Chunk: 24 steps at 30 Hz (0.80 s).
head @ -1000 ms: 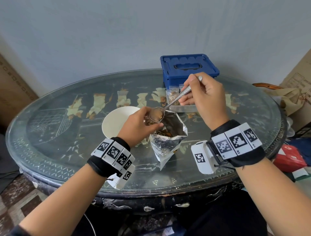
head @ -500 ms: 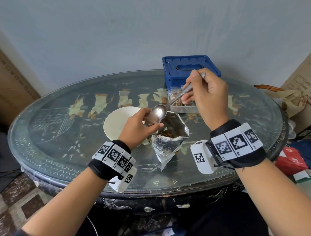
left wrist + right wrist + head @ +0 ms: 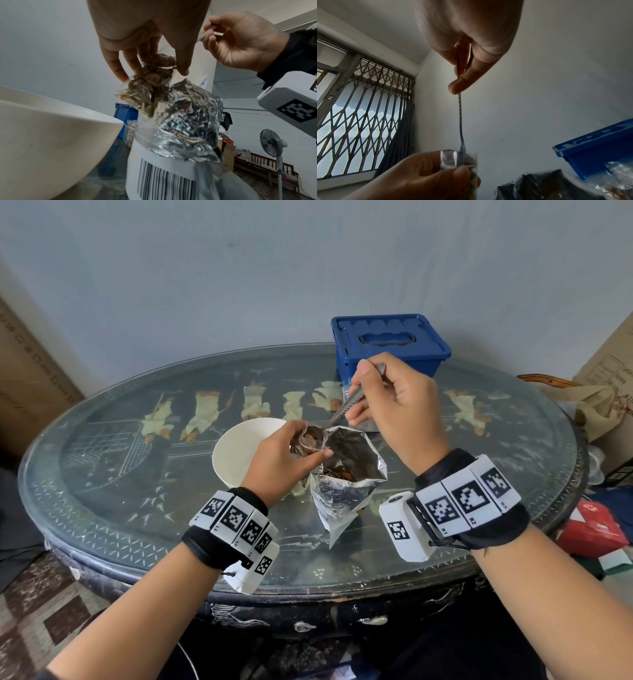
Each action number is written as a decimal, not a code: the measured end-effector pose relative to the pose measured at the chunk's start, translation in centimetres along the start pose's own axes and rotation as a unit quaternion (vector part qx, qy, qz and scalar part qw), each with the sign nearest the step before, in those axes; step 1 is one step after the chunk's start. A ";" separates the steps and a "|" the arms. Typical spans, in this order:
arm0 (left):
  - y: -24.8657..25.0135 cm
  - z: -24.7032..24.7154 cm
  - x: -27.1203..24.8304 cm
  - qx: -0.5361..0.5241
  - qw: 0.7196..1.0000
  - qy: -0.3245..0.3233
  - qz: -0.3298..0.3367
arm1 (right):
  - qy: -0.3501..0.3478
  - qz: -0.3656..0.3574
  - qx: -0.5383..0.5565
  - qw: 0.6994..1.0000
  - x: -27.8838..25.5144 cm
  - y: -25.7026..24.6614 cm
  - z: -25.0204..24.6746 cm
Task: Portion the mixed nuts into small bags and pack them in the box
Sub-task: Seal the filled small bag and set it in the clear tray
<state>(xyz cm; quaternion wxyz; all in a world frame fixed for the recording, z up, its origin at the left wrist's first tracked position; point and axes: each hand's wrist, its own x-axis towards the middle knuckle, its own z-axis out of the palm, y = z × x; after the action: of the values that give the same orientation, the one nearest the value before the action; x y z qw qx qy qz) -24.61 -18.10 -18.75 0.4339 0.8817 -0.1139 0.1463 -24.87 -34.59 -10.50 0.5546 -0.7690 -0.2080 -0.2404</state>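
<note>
Over the crinkled foil pouch (image 3: pixel 346 474), left hand (image 3: pixel 281 462) pinches a clear nut-filled bag (image 3: pixel 147 86) — right hand (image 3: pixel 397 405) grips a ridged metal spoon (image 3: pixel 460 121).

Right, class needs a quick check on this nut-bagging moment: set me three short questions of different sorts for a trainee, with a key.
1. True or false: the blue box has its lid on.
2. Multiple choice: the spoon held by the right hand has its bowl at A) the white bowl B) the mouth of the small clear bag C) the table.
3. Fill in: the left hand holds the small clear bag directly above the open ____ pouch.

Key: 1 true; 2 B; 3 foil.
</note>
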 end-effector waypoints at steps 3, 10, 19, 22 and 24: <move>-0.3 -0.1 -0.1 -0.004 1.000 0.007 -0.005 | 0.015 -0.013 -0.010 1.000 0.3 0.1 -0.4; -1.1 -0.4 -0.5 -0.028 0.999 0.009 -0.030 | 0.099 -0.002 0.030 0.995 1.0 0.4 -2.4; -1.7 -0.1 -1.2 -0.037 0.997 0.026 -0.060 | 0.090 0.071 -0.070 0.991 -1.3 3.5 -3.3; -1.8 0.0 -1.7 -0.046 0.996 0.033 -0.067 | 0.058 0.116 -0.087 0.988 -2.8 5.0 -2.4; -1.8 -0.1 -2.0 -0.055 0.995 0.038 -0.071 | 0.040 0.156 -0.083 0.983 -3.7 5.7 -1.7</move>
<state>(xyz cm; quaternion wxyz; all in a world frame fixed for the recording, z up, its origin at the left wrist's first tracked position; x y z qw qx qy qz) -25.86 -16.84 -20.72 0.4946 0.8563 -0.0423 0.1423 -24.73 -38.10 -16.51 0.5271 -0.8252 -0.0424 -0.1985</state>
